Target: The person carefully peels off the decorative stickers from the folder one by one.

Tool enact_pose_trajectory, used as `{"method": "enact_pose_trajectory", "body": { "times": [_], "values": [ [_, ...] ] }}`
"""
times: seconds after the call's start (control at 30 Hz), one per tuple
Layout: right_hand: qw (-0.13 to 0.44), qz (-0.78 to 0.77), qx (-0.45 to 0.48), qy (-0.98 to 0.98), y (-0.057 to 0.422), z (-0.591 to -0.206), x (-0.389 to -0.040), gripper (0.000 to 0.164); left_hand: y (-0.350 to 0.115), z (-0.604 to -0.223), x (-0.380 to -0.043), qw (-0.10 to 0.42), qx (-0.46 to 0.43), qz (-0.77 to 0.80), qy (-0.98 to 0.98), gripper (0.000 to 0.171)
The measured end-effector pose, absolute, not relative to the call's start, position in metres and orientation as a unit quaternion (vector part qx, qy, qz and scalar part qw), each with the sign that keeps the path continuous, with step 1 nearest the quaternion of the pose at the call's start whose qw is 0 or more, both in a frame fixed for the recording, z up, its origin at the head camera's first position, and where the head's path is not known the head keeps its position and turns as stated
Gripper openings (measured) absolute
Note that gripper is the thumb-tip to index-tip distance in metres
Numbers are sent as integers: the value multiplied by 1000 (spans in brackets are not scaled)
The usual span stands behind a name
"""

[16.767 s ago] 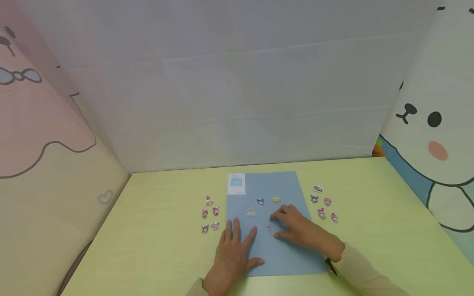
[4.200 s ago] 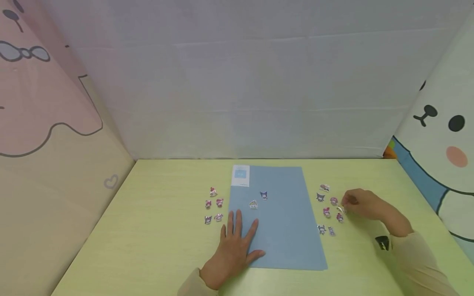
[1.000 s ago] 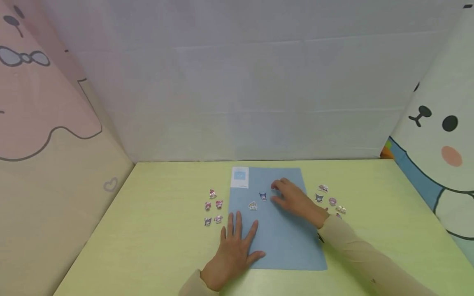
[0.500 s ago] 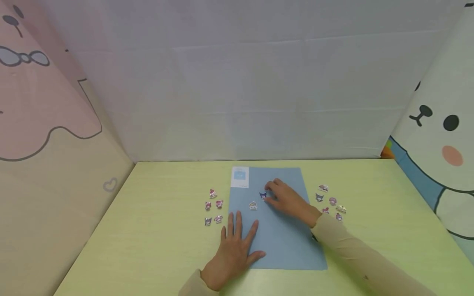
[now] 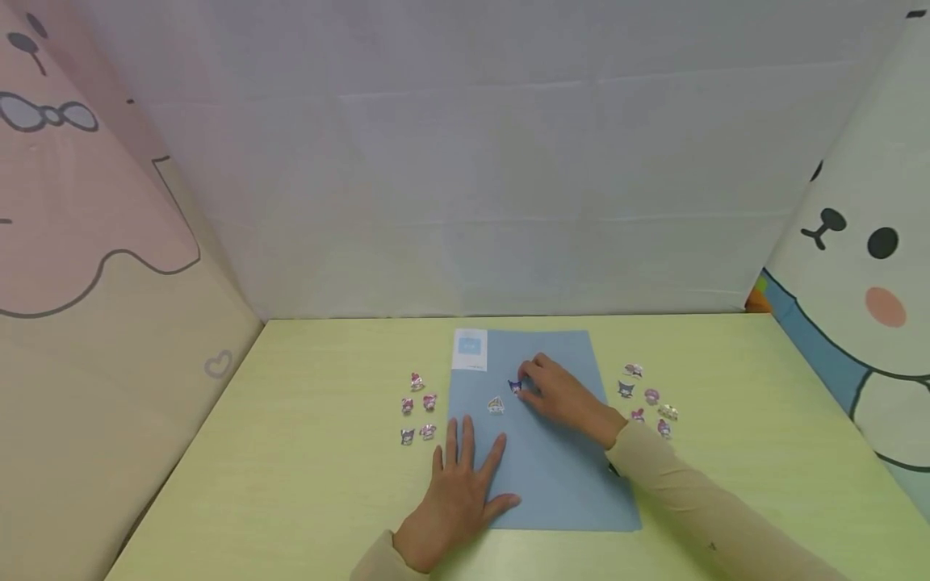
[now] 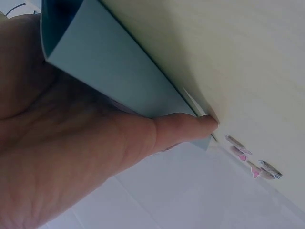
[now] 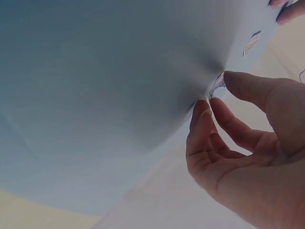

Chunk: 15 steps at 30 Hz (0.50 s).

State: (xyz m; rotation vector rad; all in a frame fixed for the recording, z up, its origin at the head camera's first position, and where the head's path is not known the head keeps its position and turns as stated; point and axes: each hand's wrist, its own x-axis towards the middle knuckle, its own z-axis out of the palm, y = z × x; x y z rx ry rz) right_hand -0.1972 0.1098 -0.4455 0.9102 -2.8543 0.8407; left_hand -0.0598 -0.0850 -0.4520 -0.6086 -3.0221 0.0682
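Observation:
A blue folder lies on the table with a white label at its upper left corner. My left hand rests flat on its lower left part, fingers spread; the left wrist view shows the thumb along the folder's edge. On the folder, a purple-and-black cartoon character sticker sits between the thumb and fingertips of my right hand, which pinches it at its edges. In the right wrist view the thumb and index fingertip meet the sticker's sides. A pale yellow-and-white sticker lies just to the left.
Several small character stickers lie on the yellow table left of the folder. Others lie to its right, partly hidden by the right sleeve. A pale curtain closes off the back, with printed cloths at both sides.
Stickers have gone from the folder to the right group since the earliest frame, a yellowish one among them. My right hand came back from there and closed in leftward on the purple-and-black sticker.

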Motion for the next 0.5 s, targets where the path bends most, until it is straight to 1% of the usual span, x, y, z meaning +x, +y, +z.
{"method": "enact_pose_trajectory", "body": {
  "times": [0.13,0.37,0.5],
  "values": [
    [15,275,292,-916,108,-445,-197,20,-85,-452,-59,31,-199,17,-979,75],
    [-1,295,283,-913,104,-443,-197,20,-85,-453,-59,30,-197,15,-980,75],
    [4,297,279,-913,102,-442,-198,15,-85,-453,-59,30,-196,13,-980,75]
  ]
}}
